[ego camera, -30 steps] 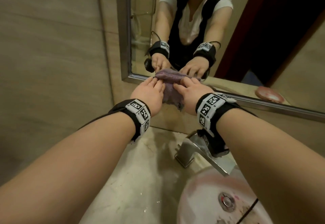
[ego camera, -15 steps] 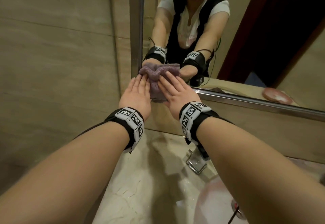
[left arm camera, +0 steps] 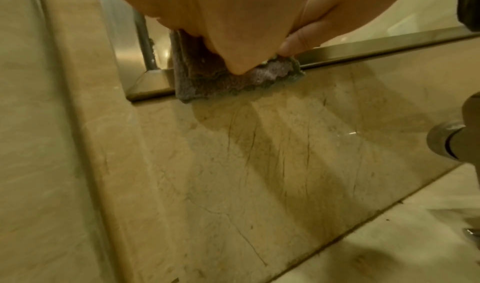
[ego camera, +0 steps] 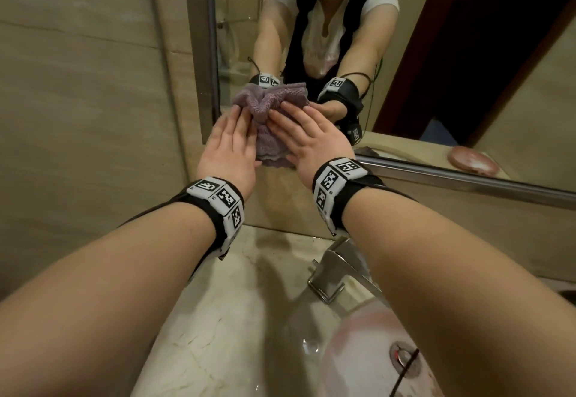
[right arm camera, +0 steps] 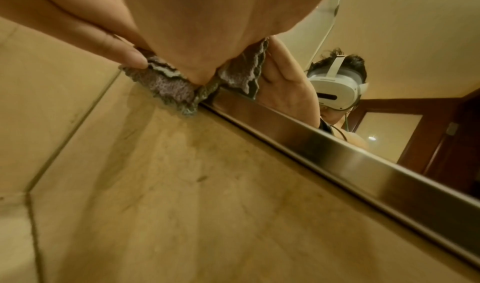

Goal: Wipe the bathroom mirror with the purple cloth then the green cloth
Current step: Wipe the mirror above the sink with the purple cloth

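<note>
A crumpled purple cloth (ego camera: 272, 147) lies against the lower left corner of the mirror (ego camera: 436, 69), overlapping its steel frame (ego camera: 467, 175). My left hand (ego camera: 232, 138) presses its left side with straight fingers. My right hand (ego camera: 307, 141) presses the right side the same way. In the left wrist view the cloth (left arm camera: 221, 80) hangs below the palm (left arm camera: 233, 20), over the frame's corner. The right wrist view shows the cloth (right arm camera: 168, 86) bunched under my right hand (right arm camera: 194, 30) at the frame (right arm camera: 337, 156). No separate green cloth is in view.
A steel faucet (ego camera: 333, 275) and a round basin (ego camera: 374, 350) sit below my right forearm on the marble counter (ego camera: 218, 318). Beige wall tiles (ego camera: 78, 116) stand close on the left. A pink dish (ego camera: 472, 159) shows in the mirror's reflection.
My fingers went from curled round the cloth to flat on it. Both hands and the cloth slid left and slightly up to the mirror's lower left corner.
</note>
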Tool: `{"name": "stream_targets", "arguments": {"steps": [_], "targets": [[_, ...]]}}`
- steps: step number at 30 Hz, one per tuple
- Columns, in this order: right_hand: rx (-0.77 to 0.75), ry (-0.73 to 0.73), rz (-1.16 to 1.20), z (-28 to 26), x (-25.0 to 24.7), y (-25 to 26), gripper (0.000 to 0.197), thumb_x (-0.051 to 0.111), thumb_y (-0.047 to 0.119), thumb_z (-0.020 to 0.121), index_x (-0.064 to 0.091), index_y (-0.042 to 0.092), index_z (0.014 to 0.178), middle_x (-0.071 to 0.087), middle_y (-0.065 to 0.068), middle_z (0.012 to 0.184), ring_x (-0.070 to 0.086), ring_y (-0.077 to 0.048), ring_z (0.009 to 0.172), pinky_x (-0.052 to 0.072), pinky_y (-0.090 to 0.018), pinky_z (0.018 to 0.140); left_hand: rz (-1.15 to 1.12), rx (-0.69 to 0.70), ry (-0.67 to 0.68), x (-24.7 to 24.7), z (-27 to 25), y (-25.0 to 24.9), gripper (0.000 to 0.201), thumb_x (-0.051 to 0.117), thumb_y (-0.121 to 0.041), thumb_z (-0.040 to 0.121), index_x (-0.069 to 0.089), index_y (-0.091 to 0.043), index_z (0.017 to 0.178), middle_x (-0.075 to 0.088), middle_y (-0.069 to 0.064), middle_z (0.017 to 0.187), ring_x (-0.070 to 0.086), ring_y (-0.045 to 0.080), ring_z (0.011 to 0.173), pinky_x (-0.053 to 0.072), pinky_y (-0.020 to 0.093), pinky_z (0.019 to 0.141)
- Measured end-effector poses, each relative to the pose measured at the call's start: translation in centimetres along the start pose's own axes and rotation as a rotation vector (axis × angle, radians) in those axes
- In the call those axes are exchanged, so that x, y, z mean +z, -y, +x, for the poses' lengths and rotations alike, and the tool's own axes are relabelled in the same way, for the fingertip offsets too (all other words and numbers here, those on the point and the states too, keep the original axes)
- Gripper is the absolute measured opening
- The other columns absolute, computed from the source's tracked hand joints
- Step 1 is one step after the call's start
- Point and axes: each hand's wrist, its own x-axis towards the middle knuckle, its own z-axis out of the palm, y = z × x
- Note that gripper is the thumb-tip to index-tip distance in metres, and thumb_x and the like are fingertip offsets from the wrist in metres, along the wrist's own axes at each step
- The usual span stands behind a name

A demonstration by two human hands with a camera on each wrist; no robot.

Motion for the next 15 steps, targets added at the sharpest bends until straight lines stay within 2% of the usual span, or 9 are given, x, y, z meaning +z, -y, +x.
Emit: {"name": "stream_targets", "arguments": {"steps": [5, 9, 11, 13, 15], "targets": [[0.027, 0.017, 0.018, -3.2, 1.5, -3.3, 0.059, 0.019, 0.039, 0.102, -0.011, 0.018, 0.148, -0.018, 0.002, 0.156, -0.016, -0.021, 0.143, -0.013, -0.034, 0.114, 0.015, 0.118, -0.075, -1.7, 0.4, -2.3, 0.068, 0.019, -0.045, 0.101, -0.013, -0.008, 0.148, -0.02, 0.016, 0.154, -0.02, 0.029, 0.142, -0.014, 0.04, 0.113], [0.075, 0.004, 0.013, -6.1, 2.6, -5.9, 0.059, 0.028, 0.037, 0.098, 0.005, 0.019, 0.15, 0.0, 0.003, 0.158, -0.001, -0.023, 0.145, -0.012, -0.034, 0.113, 0.068, 0.217, -0.106, -3.5, 0.7, -4.9, 0.065, 0.02, -0.043, 0.101, -0.012, -0.013, 0.149, -0.021, 0.015, 0.153, -0.021, 0.029, 0.141, -0.016, 0.038, 0.112], [0.099, 0.052, 0.015, -7.7, 3.5, -7.2, 0.057, 0.025, 0.036, 0.099, 0.003, 0.021, 0.15, -0.002, 0.004, 0.157, -0.003, -0.023, 0.145, -0.016, -0.032, 0.11, 0.126, 0.276, -0.13, -4.5, 0.9, -6.3, 0.062, 0.017, -0.042, 0.101, -0.011, -0.015, 0.15, -0.02, 0.016, 0.153, -0.021, 0.03, 0.141, -0.018, 0.038, 0.111], [0.155, 0.052, -0.007, -9.7, 4.1, -8.6, 0.056, 0.021, 0.036, 0.097, 0.007, 0.023, 0.149, 0.002, 0.005, 0.157, 0.002, -0.022, 0.145, -0.016, -0.031, 0.107, 0.177, 0.341, -0.15, -5.6, 1.0, -7.9, 0.059, 0.015, -0.041, 0.102, -0.01, -0.017, 0.15, -0.019, 0.016, 0.154, -0.02, 0.03, 0.142, -0.019, 0.04, 0.11], [0.172, 0.087, 0.003, -11.8, 5.0, -10.0, 0.056, 0.02, 0.036, 0.099, -0.003, 0.024, 0.149, -0.008, 0.006, 0.157, -0.007, -0.022, 0.144, -0.021, -0.031, 0.104, 0.214, 0.398, -0.167, -7.1, 1.2, -9.8, 0.058, 0.015, -0.04, 0.102, -0.011, -0.019, 0.149, -0.019, 0.016, 0.154, -0.019, 0.03, 0.142, -0.019, 0.04, 0.11]]}}
